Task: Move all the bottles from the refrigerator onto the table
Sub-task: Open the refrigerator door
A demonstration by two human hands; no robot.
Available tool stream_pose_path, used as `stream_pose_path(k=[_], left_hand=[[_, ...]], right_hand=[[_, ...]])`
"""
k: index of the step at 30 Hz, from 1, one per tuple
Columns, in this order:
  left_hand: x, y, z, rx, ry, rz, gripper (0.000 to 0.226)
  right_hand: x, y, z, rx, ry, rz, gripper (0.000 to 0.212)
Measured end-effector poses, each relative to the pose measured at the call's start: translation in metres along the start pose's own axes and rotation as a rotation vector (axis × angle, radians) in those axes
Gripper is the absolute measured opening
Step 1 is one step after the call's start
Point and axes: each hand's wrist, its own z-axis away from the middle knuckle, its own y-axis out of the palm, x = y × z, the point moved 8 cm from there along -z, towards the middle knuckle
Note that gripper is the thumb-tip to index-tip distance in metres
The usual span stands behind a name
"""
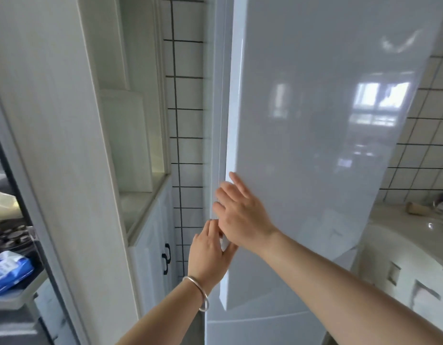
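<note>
Both hands are at the left edge of the fridge door (pixel 315 120), a tall glossy white panel that fills the middle and right of the view. The right hand (pixel 240 215) lies on the door's front with fingers straight and slightly fanned, their tips reaching over the edge. The left hand (pixel 210 255) sits just below and touches it, its fingertips curled round the door's edge and hidden behind it, its thumb against the front. A silver bangle (pixel 198 292) rings the left wrist.

The door stands a little proud of the fridge body (pixel 216 120), which shows as a narrow white strip beside it. The inside is not visible, so no bottles can be seen; they cannot be placed from this view. A seam below the hands marks a lower door (pixel 252 327).

Left of the fridge runs a wall of white tiles (pixel 188 95) with dark grout. Further left is a white cabinet with an open niche (pixel 138 135) that holds a white rectangular board or tray stood upright. Below it a cabinet door carries a black handle (pixel 166 258).

At the far left edge a blue packet (pixel 9 270) lies on a ledge, dark blurred items behind it. At the far right a pale curved bench (pixel 402 235) carries a small brown box (pixel 417 208) and some blurred objects.
</note>
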Motion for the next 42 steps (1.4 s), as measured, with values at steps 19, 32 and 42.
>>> stream_pose_path(k=[19, 32, 42], left_hand=[[-0.301, 0.067, 0.161, 0.049, 0.582, 0.138, 0.032], [-0.461, 0.219, 0.175, 0.459, 1.032, -0.13, 0.064], [-0.511, 0.327, 0.148, 0.673, 1.026, -0.15, 0.074]], right_hand=[[-0.134, -0.261, 0.267, -0.128, 0.839, -0.216, 0.067], [-0.297, -0.31, 0.442, -0.003, 1.637, -0.16, 0.041], [-0.405, -0.291, 0.509, 0.09, 1.838, -0.123, 0.042]])
